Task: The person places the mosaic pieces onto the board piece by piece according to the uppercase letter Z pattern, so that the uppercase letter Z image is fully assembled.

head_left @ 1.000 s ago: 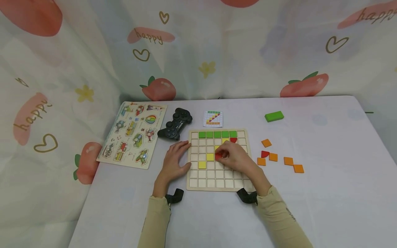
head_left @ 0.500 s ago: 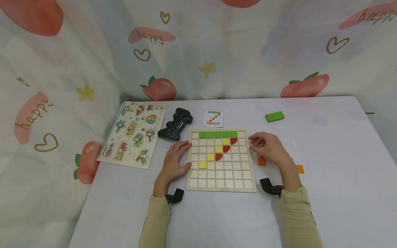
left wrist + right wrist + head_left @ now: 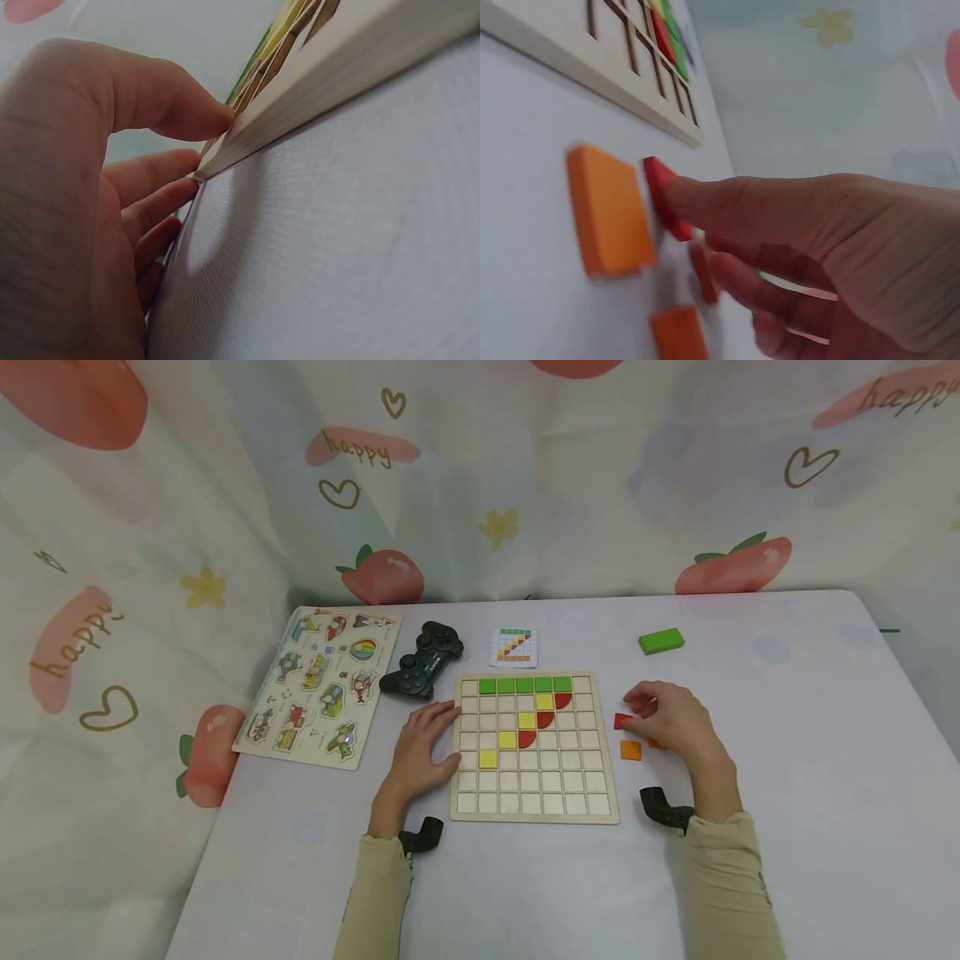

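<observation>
My right hand [image 3: 675, 718] pinches a red quarter-round tile [image 3: 664, 196] between thumb and fingers, just right of the wooden grid board [image 3: 552, 807]. In the right wrist view the tile is tilted, with the thumb over its near side. My left hand [image 3: 420, 752] rests at the board's left edge, thumb and fingers spread; in the left wrist view the thumb tip touches the rim. A green row [image 3: 525, 685] lines the board's top. Below it, yellow squares [image 3: 527, 720] run down to the left in a diagonal, with red quarter-round tiles [image 3: 546, 719] beside the upper ones.
Orange square tiles [image 3: 631, 750] lie by the right hand, some hidden under it. A green block [image 3: 662, 641] is farther back. Behind the board lies a pattern card [image 3: 514, 647]. To its left are a black game controller [image 3: 423, 660] and a picture puzzle board [image 3: 318, 685].
My right hand has left the red tile it set on the board and moved right to the loose tiles, where it has taken hold of another red one. The left hand has stayed put.
</observation>
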Demonstrator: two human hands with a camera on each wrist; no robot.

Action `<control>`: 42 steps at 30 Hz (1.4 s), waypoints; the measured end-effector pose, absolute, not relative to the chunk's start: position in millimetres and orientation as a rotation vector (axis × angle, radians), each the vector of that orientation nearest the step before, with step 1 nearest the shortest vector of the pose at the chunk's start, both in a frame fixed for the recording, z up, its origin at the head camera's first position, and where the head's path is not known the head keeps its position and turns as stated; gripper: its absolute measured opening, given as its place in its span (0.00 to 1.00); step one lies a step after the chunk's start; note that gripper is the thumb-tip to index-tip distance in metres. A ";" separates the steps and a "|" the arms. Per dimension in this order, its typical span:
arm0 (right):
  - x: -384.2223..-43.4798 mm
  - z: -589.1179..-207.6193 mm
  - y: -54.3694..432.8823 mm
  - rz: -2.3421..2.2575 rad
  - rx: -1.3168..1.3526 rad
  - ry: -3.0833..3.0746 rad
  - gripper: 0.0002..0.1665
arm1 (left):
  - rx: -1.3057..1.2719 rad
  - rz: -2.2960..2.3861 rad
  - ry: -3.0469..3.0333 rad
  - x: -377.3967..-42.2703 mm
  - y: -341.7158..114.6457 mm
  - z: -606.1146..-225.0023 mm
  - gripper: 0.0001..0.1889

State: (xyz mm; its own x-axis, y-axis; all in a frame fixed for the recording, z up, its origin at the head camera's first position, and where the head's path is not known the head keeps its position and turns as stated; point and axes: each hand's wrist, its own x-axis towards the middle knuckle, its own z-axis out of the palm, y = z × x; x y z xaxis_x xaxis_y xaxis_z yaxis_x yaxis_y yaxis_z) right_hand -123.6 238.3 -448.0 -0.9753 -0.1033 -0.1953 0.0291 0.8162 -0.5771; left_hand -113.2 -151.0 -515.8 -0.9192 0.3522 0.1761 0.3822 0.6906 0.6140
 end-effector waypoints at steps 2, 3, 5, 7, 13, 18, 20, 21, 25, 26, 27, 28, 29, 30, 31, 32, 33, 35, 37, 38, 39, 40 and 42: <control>-124.6 -449.0 232.6 -0.873 -0.067 2.813 0.19 | -0.615 -1.051 -2.851 -113.5 -151.3 -515.6 0.36; -124.8 -449.0 230.6 -0.862 -0.074 2.818 0.19 | -0.615 -1.045 -2.852 -113.6 -151.3 -515.9 0.35; -124.5 -448.4 228.0 -0.839 -0.080 2.817 0.20 | -0.618 -1.044 -2.850 -113.6 -151.2 -516.5 0.35; -124.0 -447.7 226.6 -0.826 -0.077 2.807 0.20 | -0.620 -1.046 -2.849 -113.6 -151.2 -517.3 0.35; -124.3 -451.6 222.4 -0.831 -0.088 2.832 0.17 | -0.625 -1.050 -2.844 -114.3 -151.7 -517.7 0.36; -124.8 -453.7 219.7 -0.829 -0.100 2.855 0.18 | -0.638 -1.054 -2.830 -114.3 -151.8 -516.9 0.35; -124.9 -453.8 218.8 -0.851 -0.109 2.844 0.17 | -0.644 -1.057 -2.825 -114.4 -151.9 -516.8 0.35; -125.3 -454.0 218.5 -0.865 -0.116 2.835 0.16 | -0.644 -1.055 -2.826 -114.5 -152.0 -516.8 0.35; -125.2 -452.9 218.0 -0.902 -0.151 2.793 0.13 | -0.643 -1.042 -2.831 -114.7 -152.1 -516.8 0.35; -125.3 -452.6 218.2 -0.907 -0.154 2.787 0.13 | -0.641 -1.039 -2.834 -114.6 -152.1 -516.6 0.35; -125.0 -451.9 218.3 -0.908 -0.160 2.786 0.13 | -0.641 -1.040 -2.833 -114.5 -152.1 -516.4 0.35; -124.4 -451.3 218.6 -0.911 -0.168 2.794 0.13 | -0.641 -1.038 -2.833 -114.3 -152.0 -516.2 0.35; -124.0 -450.7 218.8 -0.914 -0.177 2.810 0.13 | -0.640 -1.040 -2.833 -114.1 -152.0 -516.1 0.35; -123.8 -450.3 219.0 -0.920 -0.188 2.834 0.13 | -0.641 -1.039 -2.832 -113.9 -152.0 -516.0 0.35; -123.6 -449.9 218.9 -0.931 -0.198 2.864 0.14 | -0.641 -1.039 -2.832 -113.8 -152.1 -515.8 0.35; -123.5 -449.5 218.3 -0.949 -0.207 2.894 0.14 | -0.640 -1.041 -2.831 -113.7 -152.1 -515.6 0.36; -123.6 -449.2 217.3 -0.974 -0.224 2.922 0.15 | -0.639 -1.040 -2.831 -113.6 -152.2 -515.5 0.36; -124.4 -449.0 212.8 -1.048 -0.268 2.951 0.17 | -0.635 -1.037 -2.832 -113.7 -152.3 -515.5 0.36; -125.1 -449.2 204.8 -1.135 -0.306 2.938 0.18 | -0.631 -1.037 -2.835 -113.7 -152.2 -515.2 0.36; -125.3 -449.3 199.2 -1.181 -0.332 2.920 0.18 | -0.630 -1.038 -2.835 -113.7 -152.1 -515.1 0.36; -125.1 -449.7 192.7 -1.215 -0.359 2.899 0.17 | -0.628 -1.036 -2.840 -113.7 -152.0 -515.1 0.36; -124.5 -450.2 185.4 -1.244 -0.389 2.871 0.17 | -0.628 -1.041 -2.841 -113.6 -151.8 -514.9 0.36; -122.5 -451.7 169.0 -1.288 -0.457 2.805 0.14 | -0.626 -1.048 -2.846 -113.4 -151.3 -514.6 0.36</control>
